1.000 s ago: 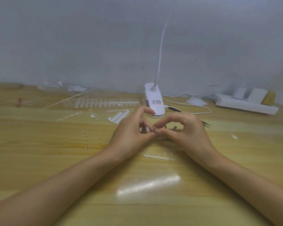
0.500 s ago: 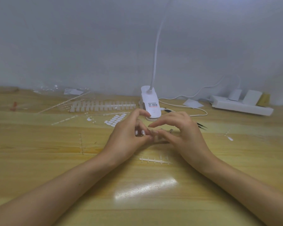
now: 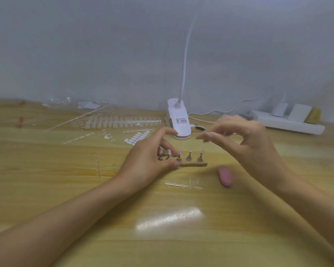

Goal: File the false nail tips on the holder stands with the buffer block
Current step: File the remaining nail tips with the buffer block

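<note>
Pinching with the left hand (image 3: pixel 148 160), thumb and fingers curled round the left end of the row of small metal holder stands (image 3: pixel 189 158) on a flat brown base (image 3: pixel 195 164). Keeping the row steady, by the look of it.

Lifted up and away with the right hand (image 3: pixel 245 143) since a moment ago, off the spot where both hands were huddled close together over the row. Now up in the air, a bit blurry, fingers loosely bent, with nothing to be seen inside.

Thanks to that, out in the open now: the stands to the right of the left hand, each with a clear false nail tip (image 3: pixel 190 151) on top. Also showing now: the pink oval buffer block (image 3: pixel 225 177), flat on the yellow wooden desk (image 3: pixel 66 189), near the right end of the base, below the right hand and apart from it, touched by no hand.

No filing yet, then. Most likely next: reaching down with the right hand for the block, then rubbing the tips while holding the row with the left.

Nearer to the body, a thin clear plastic strip (image 3: pixel 183 185), lying by itself.
</note>
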Tool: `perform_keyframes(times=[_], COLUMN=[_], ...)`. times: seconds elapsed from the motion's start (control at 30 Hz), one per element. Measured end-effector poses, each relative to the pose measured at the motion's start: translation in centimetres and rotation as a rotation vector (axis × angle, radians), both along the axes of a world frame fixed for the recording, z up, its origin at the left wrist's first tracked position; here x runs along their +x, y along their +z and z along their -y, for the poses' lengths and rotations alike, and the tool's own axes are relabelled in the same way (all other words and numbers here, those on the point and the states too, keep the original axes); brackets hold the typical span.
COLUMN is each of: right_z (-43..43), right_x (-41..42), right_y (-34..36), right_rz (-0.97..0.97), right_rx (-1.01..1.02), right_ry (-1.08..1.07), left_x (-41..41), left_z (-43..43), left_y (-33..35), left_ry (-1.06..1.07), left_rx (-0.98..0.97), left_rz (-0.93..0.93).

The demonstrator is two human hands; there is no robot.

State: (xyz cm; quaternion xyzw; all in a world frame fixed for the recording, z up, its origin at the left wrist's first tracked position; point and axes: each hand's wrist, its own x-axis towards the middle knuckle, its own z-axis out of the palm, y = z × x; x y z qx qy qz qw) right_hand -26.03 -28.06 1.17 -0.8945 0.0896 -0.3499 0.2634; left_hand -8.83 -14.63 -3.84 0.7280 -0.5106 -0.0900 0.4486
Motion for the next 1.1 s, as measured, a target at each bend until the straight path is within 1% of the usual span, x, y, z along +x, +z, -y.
perform_keyframes(times=[0.1, 0.17, 0.23, 0.33, 0.37, 0.47, 0.57, 0.63, 0.67, 0.7, 0.73, 0.77, 0.8, 0.87, 0.93, 1.0, 1.1], right_z=[0.1, -0.6, -1.4, -2.0, -2.1, -2.5, -2.7, -2.6, -2.6, -2.6, -2.5, -2.5, -2.4, -2.3, -2.3, -2.4, -2.5], right_x=[-0.8, -0.6, -0.2, -0.2, -0.2, 0.0, 0.2, 0.1, 0.0, -0.1, -0.2, -0.3, -0.3, -0.2, -0.3, -0.4, -0.5], right_y=[0.4, -0.3, -1.1, -1.6, -1.7, -1.8, -1.9, -2.0, -2.1, -2.2, -2.4, -2.5, -2.7, -3.0, -3.3, -3.7, -4.2], right_rz=[-0.301, -0.476, -0.554, -0.525, -0.514, -0.476, -0.471, -0.451, -0.434, -0.415, -0.398, -0.386, -0.376, -0.360, -0.336, -0.307, -0.279], right_rx=[0.100, 0.018, -0.088, -0.120, -0.094, 0.073, 0.145, 0.166, 0.174, 0.180, 0.179, 0.171, 0.160, 0.125, 0.088, 0.048, -0.069], right_ry=[0.059, 0.039, -0.005, -0.053, -0.059, -0.032, -0.021, -0.014, -0.005, 0.004, 0.012, 0.016, 0.017, 0.016, 0.018, 0.030, 0.039], left_x=[0.5, 0.7, 0.8, 0.7, 0.7, 0.6, 0.1, -0.2, -0.3, -0.5, -0.9, -1.3, -1.6, -2.1, -2.2, -2.1, -1.7], left_z=[0.0, -0.1, -0.2, -0.3, -0.2, 0.0, 0.0, -0.5, -0.8, -1.2, -1.7, -2.2, -2.6, -3.1, -3.2, -3.0, -2.8], left_y=[0.3, 0.5, 0.7, 0.7, 0.7, 0.7, 0.9, 1.3, 1.5, 1.6, 1.6, 1.5, 1.3, 0.4, 0.0, 0.0, -0.1], left_ry=[0.069, 0.106, 0.119, 0.117, 0.117, 0.109, 0.150, 0.192, 0.166, 0.100, 0.019, -0.053, -0.102, -0.119, -0.112, -0.131, -0.160], left_rx=[0.013, 0.027, 0.047, 0.060, 0.057, 0.054, 0.052, -0.070, -0.145, -0.185, -0.177, -0.116, -0.023, 0.120, 0.142, 0.140, 0.125], left_rz=[0.028, 0.044, 0.069, 0.079, 0.071, 0.046, 0.144, 0.266, 0.306, 0.299, 0.252, 0.213, 0.216, 0.325, 0.360, 0.340, 0.298])
